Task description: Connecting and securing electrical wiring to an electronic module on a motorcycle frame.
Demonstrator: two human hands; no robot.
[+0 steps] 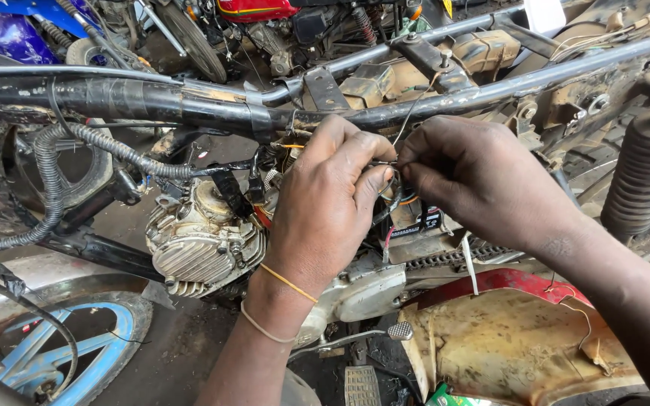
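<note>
Both my hands meet over the middle of a stripped motorcycle, just below its black frame tube [189,101]. My left hand [329,203], with two thin bands on the wrist, pinches a small bundle of wires [394,197] between thumb and fingers. My right hand [468,177] pinches the same wires from the other side, and a thin bare wire [413,105] rises from its fingertips to the frame. The wire ends are mostly hidden by my fingers. A small black battery [415,219] sits right under the hands.
The silver finned engine [197,244] lies lower left. A ribbed black cable sheath [107,146] loops along the frame. A black coil shock [645,169] stands at right, a dirty red fairing panel [520,338] below, a blue-spoked wheel [77,346] bottom left, and other motorcycles behind.
</note>
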